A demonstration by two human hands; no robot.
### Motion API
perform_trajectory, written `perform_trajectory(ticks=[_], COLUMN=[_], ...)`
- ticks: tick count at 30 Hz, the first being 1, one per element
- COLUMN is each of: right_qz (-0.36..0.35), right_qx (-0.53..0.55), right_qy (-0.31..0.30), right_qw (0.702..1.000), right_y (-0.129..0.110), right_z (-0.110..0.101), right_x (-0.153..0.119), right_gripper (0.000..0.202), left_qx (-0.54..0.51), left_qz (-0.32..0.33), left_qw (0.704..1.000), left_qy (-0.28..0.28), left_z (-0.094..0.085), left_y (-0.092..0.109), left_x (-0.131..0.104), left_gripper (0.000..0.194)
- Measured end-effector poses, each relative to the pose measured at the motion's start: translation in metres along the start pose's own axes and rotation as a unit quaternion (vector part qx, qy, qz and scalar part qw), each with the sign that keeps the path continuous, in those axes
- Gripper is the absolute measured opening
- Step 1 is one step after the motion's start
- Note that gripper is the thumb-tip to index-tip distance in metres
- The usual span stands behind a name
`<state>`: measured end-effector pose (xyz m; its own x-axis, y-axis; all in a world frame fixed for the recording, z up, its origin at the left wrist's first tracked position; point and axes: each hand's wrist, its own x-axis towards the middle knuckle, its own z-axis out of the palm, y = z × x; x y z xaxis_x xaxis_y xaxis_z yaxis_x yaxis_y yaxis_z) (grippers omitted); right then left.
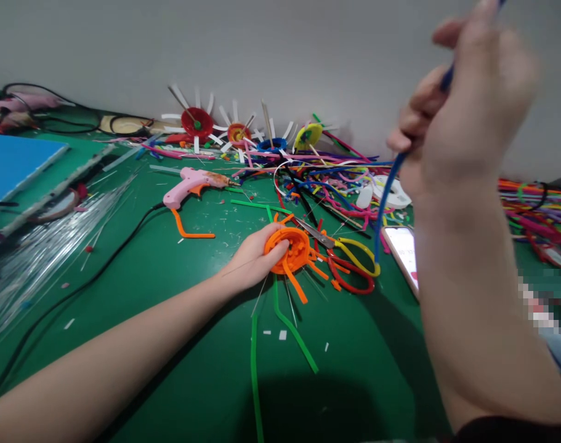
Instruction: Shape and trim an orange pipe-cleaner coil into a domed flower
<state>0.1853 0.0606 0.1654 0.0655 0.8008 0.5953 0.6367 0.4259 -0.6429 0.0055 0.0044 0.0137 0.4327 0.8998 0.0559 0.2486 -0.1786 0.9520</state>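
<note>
My left hand [259, 255] is closed on the rim of an orange round piece [296, 237] made of coiled strips, low over the green table. Orange ends and thin clear strands stick out around it. Raised high at the right, my right hand [465, 111] is closed round a blue pipe cleaner [387, 191], which hangs down in a curve. Scissors [349, 255] with yellow and red handles lie just right of the orange piece. Below it, two green pipe cleaners [255, 375] stretch toward me.
A pink glue gun [194, 184] with a black cord lies left of centre. Flower-like pieces [197, 123] with white strips stand along the wall. Coloured pipe cleaners [317, 184] are heaped behind the scissors. A phone [403, 255] lies by my right forearm, and clear strands [77, 246] spread at left.
</note>
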Motion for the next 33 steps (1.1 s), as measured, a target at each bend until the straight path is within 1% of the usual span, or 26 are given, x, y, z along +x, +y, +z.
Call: perform_trajectory(ticks=[1, 2, 3, 4, 5, 6, 7, 9, 11, 13, 14, 15, 18, 20, 21, 23, 26, 27, 29, 31, 33], right_qz=[0.116, 0.184, 0.222, 0.247, 0.267, 0.286, 0.286, 0.266, 0.246, 0.205, 0.167, 0.123, 0.015, -0.048, -0.063, -0.079, -0.063, -0.068, -0.08, -0.072, -0.063], right_qx=[0.09, 0.163, 0.231, 0.283, 0.31, 0.324, 0.336, 0.339, 0.294, 0.186, 0.123, 0.071, -0.024, -0.031, -0.035, -0.052, -0.046, -0.047, -0.055, -0.056, -0.022], right_qy=[-0.001, -0.036, -0.066, -0.075, -0.081, -0.104, -0.121, -0.14, -0.152, -0.142, -0.129, -0.129, -0.106, -0.082, -0.083, -0.084, -0.091, -0.09, -0.069, -0.041, -0.015], right_qw=[0.989, 0.969, 0.945, 0.924, 0.909, 0.896, 0.889, 0.891, 0.911, 0.95, 0.97, 0.981, 0.994, 0.995, 0.994, 0.992, 0.993, 0.992, 0.993, 0.995, 0.998], right_y=[-0.007, -0.011, -0.014, -0.013, -0.011, -0.006, 0.0, 0.015, 0.028, 0.037, 0.04, 0.042, 0.047, 0.05, 0.052, 0.055, 0.06, 0.061, 0.064, 0.068, 0.072], right_z=[-0.002, -0.003, -0.003, -0.002, -0.001, 0.002, 0.004, 0.008, 0.01, 0.01, 0.01, 0.01, 0.014, 0.019, 0.021, 0.025, 0.024, 0.023, 0.018, 0.014, 0.012], right_x=[-0.005, -0.012, -0.021, -0.031, -0.042, -0.053, -0.065, -0.086, -0.106, -0.122, -0.13, -0.137, -0.155, -0.164, -0.168, -0.172, -0.175, -0.175, -0.174, -0.173, -0.171], right_gripper=[0.044, 0.034, 0.031, 0.03, 0.027, 0.026, 0.024, 0.026, 0.034, 0.033, 0.031, 0.03, 0.03, 0.03, 0.027, 0.02, 0.016, 0.016, 0.016, 0.017, 0.017], left_qx=[-0.001, -0.002, -0.004, -0.006, -0.01, -0.013, -0.015, -0.014, -0.008, -0.002, 0.0, -0.001, -0.005, -0.007, -0.007, -0.01, -0.016, -0.018, -0.021, -0.024, -0.035], left_qz=[-0.001, -0.003, -0.003, -0.002, 0.0, 0.003, 0.006, 0.006, 0.004, 0.004, 0.004, 0.002, -0.005, -0.008, -0.009, -0.005, 0.006, 0.006, -0.002, -0.016, -0.023], left_qw=[1.0, 1.0, 1.0, 1.0, 1.0, 1.0, 1.0, 1.0, 1.0, 1.0, 1.0, 1.0, 1.0, 0.999, 0.999, 0.998, 0.998, 0.997, 0.997, 0.996, 0.994], left_qy=[0.0, 0.001, 0.001, 0.0, 0.001, 0.001, 0.002, 0.002, 0.003, 0.005, 0.008, 0.009, 0.019, 0.034, 0.042, 0.056, 0.068, 0.071, 0.078, 0.09, 0.1], left_z=[0.0, 0.001, 0.001, 0.001, 0.002, 0.002, 0.002, 0.002, 0.002, 0.002, 0.002, 0.002, 0.002, 0.002, 0.002, 0.002, 0.002, 0.002, 0.002, 0.003, 0.003], left_y=[-0.001, -0.001, -0.002, -0.003, -0.003, -0.003, -0.003, -0.003, -0.002, -0.001, -0.001, -0.001, -0.001, -0.001, -0.002, -0.003, -0.004, -0.004, -0.004, -0.005, -0.006], left_x=[0.0, 0.0, 0.001, 0.001, 0.001, 0.001, 0.001, 0.0, 0.0, 0.0, 0.0, 0.0, -0.001, -0.001, -0.001, -0.001, -0.001, -0.001, -0.001, -0.001, -0.001], left_gripper=[0.026, 0.026, 0.026, 0.026, 0.027, 0.028, 0.029, 0.03, 0.031, 0.03, 0.03, 0.03, 0.03, 0.029, 0.028, 0.026, 0.025, 0.025, 0.024, 0.023, 0.022])
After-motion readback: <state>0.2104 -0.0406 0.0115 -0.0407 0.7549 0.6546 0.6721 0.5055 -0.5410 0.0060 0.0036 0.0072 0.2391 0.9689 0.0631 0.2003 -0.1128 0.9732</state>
